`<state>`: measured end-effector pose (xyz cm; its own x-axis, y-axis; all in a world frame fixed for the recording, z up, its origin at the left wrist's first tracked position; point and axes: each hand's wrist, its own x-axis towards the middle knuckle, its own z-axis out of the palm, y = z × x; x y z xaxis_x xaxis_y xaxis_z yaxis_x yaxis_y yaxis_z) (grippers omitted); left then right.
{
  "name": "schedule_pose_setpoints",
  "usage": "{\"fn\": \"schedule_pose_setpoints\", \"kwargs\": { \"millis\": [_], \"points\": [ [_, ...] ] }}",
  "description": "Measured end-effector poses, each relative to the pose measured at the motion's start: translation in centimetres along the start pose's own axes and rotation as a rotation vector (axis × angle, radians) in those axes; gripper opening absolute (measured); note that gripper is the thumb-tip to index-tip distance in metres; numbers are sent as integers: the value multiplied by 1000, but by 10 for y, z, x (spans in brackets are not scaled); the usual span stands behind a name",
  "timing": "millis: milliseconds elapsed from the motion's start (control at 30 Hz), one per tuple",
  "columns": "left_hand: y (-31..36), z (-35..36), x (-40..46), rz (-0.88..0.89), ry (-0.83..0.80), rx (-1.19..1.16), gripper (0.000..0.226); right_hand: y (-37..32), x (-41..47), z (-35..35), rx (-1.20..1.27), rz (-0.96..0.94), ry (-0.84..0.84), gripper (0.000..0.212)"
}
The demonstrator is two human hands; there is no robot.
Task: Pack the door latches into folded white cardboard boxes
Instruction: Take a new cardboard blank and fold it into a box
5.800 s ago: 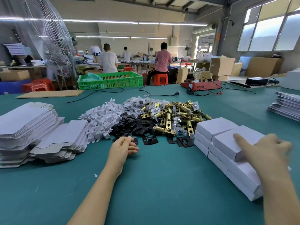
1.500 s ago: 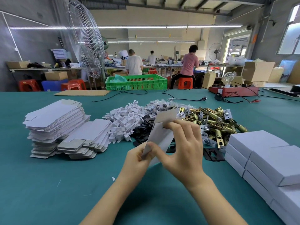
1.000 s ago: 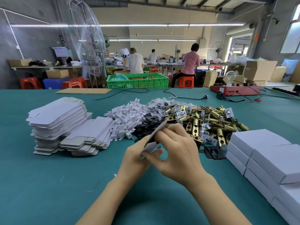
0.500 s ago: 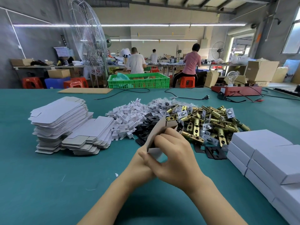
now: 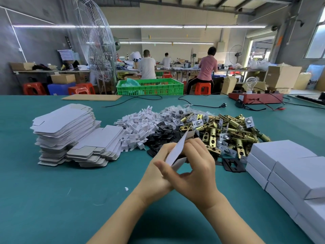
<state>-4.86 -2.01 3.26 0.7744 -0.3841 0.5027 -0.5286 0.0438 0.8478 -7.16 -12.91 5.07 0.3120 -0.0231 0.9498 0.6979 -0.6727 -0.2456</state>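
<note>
1. Fingers (image 5: 197, 148) of the right hand (image 5: 195, 171) curled over the far edge of a white cardboard blank (image 5: 176, 150) at frame centre, pinching it; left hand (image 5: 158, 173) gripping the same blank from below, thumb laid along its lower fold.
2. Half-folded at best: blank tilted up on edge, not yet a box, so no latch packed this round.
3. Brass door latches (image 5: 226, 132) heaped just beyond the hands, centre right; 1 pile of flat blanks (image 5: 65, 131) at centre left; finished boxes (image 5: 290, 166) stacked at lower right.
4. Likely risks: a crease bent off its score line under an uneven squeeze; a tab popping back open if either grip loosens; knuckles nudging the near latches and black plates (image 5: 163, 136).
</note>
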Motion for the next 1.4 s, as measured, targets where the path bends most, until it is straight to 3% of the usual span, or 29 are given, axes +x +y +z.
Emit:
{"fn": "schedule_pose_setpoints", "kwargs": {
  "millis": [67,167,267,333,400,833,1000,1133,1400],
  "points": [
    [-4,-1,2,6,55,-90,38,0,-1,1,-40,-12,25,47],
    [-9,-5,4,-56,131,-234,50,-1,0,3,-62,46,6,69],
    [-15,-9,6,-97,183,-130,69,-4,3,1,84,358,-125,94],
    [-19,-10,7,-97,200,-95,73,-6,4,0,262,537,-252,91],
    [-20,-9,7,-99,188,-83,68,-6,3,0,372,593,-307,77],
    [-19,-10,9,-65,161,-23,61,-6,5,2,447,631,-199,64],
    [-21,-2,1,136,340,330,56,1,4,-1,379,661,-19,64],
    [-20,7,-2,179,311,425,31,-1,0,5,296,702,63,75],
    [-27,5,3,55,295,268,52,-6,-11,17,204,689,-54,83]
  ]
}}
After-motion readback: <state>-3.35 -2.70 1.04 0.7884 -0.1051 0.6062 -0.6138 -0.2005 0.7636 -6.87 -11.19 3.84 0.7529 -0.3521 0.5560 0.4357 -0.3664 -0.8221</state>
